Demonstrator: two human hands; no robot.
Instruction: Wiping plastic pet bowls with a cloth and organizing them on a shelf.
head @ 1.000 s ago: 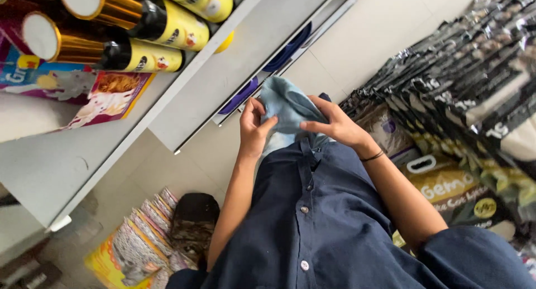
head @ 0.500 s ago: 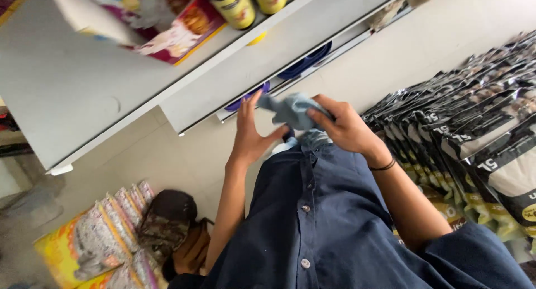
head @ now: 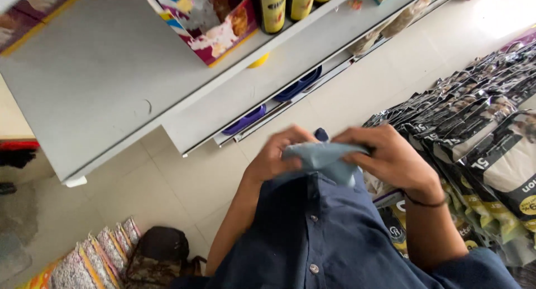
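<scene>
- Both hands, left hand [head: 276,155] and right hand [head: 391,158], pinch a blue cloth [head: 321,158], bunched and partly folded, held above the dark blue shirt [head: 324,233].
- Not yet wiping: the cloth is apart from the grey shelf [head: 111,88] beyond it.
- Dark pet-food bags [head: 491,133] lie right of the cloth.

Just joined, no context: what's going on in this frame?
A person in a dark blue shirt stands in a shop aisle, holding a light blue cloth in front of their chest with both hands. The left hand pinches one side, the right hand grips the other. Grey shelves sit to the left, dark bags to the right.
</scene>
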